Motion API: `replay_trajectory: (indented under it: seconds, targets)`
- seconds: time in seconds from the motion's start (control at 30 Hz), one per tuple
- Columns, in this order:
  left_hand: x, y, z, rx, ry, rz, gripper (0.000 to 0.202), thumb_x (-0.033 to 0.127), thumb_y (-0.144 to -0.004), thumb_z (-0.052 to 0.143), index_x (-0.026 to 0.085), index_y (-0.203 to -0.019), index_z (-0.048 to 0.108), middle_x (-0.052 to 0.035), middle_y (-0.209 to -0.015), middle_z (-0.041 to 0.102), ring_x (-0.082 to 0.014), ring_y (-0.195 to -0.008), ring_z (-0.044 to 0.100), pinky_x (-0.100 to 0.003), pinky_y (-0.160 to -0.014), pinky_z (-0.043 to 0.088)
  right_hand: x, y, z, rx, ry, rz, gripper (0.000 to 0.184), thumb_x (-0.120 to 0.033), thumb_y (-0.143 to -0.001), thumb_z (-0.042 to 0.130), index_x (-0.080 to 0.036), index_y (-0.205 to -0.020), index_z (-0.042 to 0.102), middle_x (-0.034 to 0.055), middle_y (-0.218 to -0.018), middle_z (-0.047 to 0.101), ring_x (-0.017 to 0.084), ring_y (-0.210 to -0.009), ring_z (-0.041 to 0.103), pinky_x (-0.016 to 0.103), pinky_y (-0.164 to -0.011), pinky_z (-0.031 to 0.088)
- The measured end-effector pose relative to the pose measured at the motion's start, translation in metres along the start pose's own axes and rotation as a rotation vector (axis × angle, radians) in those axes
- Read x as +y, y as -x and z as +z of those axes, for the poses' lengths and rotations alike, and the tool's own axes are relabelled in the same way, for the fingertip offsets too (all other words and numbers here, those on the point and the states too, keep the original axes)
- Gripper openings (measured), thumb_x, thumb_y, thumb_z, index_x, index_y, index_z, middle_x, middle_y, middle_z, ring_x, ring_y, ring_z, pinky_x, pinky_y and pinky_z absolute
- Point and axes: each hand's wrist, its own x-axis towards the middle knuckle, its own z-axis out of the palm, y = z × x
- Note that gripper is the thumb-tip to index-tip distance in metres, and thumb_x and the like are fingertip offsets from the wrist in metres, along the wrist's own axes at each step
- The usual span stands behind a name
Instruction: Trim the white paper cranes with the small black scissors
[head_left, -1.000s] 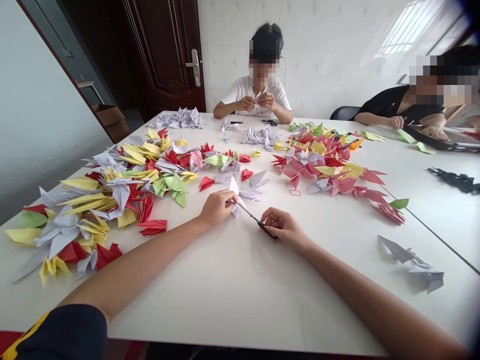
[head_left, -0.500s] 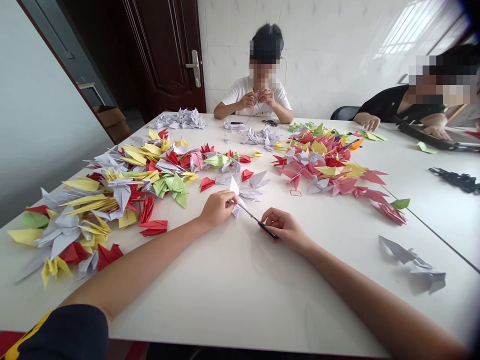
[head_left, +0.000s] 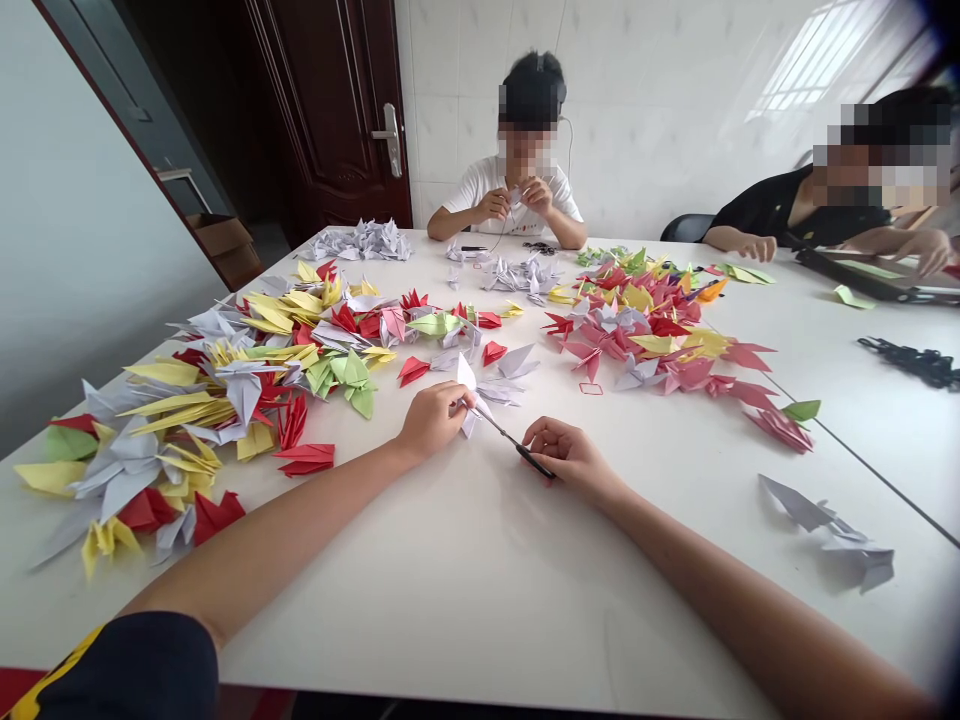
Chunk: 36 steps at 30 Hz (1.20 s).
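My left hand [head_left: 433, 422] is closed in a pinch on a white folded paper crane [head_left: 466, 374] over the middle of the table. My right hand [head_left: 568, 458] grips a pair of scissors [head_left: 534, 460] by the black handle, seen edge-on. Their thin metal blades point up and left, reaching the crane at my left fingertips. Whether the blades are apart there is too small to tell. More white cranes [head_left: 514, 362] lie just behind my left hand, and a red folded crane [head_left: 306, 459] rests left of my forearm.
Mixed paper cranes heap on the left [head_left: 202, 400] and right [head_left: 637, 315]. White cranes [head_left: 829, 525] lie at the right front. Across the table [head_left: 480, 600], a person [head_left: 510, 200] handles white paper; another person [head_left: 787, 205] works at a black paper trimmer [head_left: 862, 278]. A black cord bundle [head_left: 911, 362] lies nearby.
My hands, the crane and the scissors stay almost in place. The person at the right has lifted a hand and moved it rightward over the trimmer, where green paper now shows.
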Motion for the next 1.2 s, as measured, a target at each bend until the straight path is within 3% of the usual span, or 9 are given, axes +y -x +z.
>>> replay_trajectory:
  seconds: [0.47, 0.83, 0.93, 1.13, 1.2]
  targets:
    - [-0.005, -0.003, 0.001, 0.233, 0.070, 0.037, 0.021, -0.001, -0.085, 0.062, 0.019, -0.088, 0.067, -0.0006, -0.090, 0.073, -0.0191, -0.083, 0.070, -0.028, -0.074, 0.059, 0.000, -0.003, -0.004, 0.070, -0.117, -0.032, 0.047, -0.050, -0.073, 0.086, -0.019, -0.095, 0.060, 0.0014, -0.074, 0.064, 0.011, -0.062, 0.057, 0.018, -0.046, 0.044]
    - [0.001, -0.001, 0.001, 0.118, 0.015, 0.034, 0.017, 0.005, -0.091, 0.059, 0.020, -0.092, 0.067, -0.0018, -0.093, 0.072, -0.0191, -0.084, 0.069, -0.029, -0.078, 0.059, 0.001, -0.005, 0.002, 0.079, -0.016, 0.002, 0.049, -0.054, -0.073, 0.085, -0.018, -0.096, 0.062, 0.0031, -0.079, 0.067, 0.010, -0.061, 0.057, 0.019, -0.048, 0.044]
    - [0.001, 0.000, 0.000, 0.103, 0.011, 0.017, 0.016, 0.006, -0.092, 0.059, 0.020, -0.094, 0.067, -0.0023, -0.095, 0.072, -0.0197, -0.086, 0.069, -0.030, -0.079, 0.058, -0.002, -0.004, 0.003, 0.107, -0.035, 0.002, 0.049, -0.054, -0.072, 0.086, -0.018, -0.095, 0.061, 0.0025, -0.078, 0.066, 0.011, -0.064, 0.059, 0.019, -0.047, 0.043]
    - [0.001, 0.000, 0.000, 0.082, -0.017, 0.020, 0.015, 0.008, -0.093, 0.062, 0.020, -0.095, 0.069, -0.0033, -0.096, 0.072, -0.0216, -0.089, 0.070, -0.032, -0.082, 0.057, -0.009, -0.001, 0.004, 0.099, -0.048, -0.039, 0.050, -0.049, -0.066, 0.091, -0.018, -0.092, 0.061, -0.0028, -0.068, 0.057, 0.007, -0.053, 0.049, 0.020, -0.047, 0.041]
    - [0.002, 0.000, 0.000, 0.098, -0.017, 0.030, 0.016, 0.006, -0.093, 0.062, 0.020, -0.094, 0.069, -0.0029, -0.095, 0.072, -0.0210, -0.087, 0.070, -0.031, -0.081, 0.057, -0.008, -0.002, 0.004, 0.095, -0.038, -0.021, 0.051, -0.052, -0.067, 0.090, -0.018, -0.093, 0.061, -0.0013, -0.070, 0.060, 0.009, -0.056, 0.053, 0.020, -0.047, 0.041]
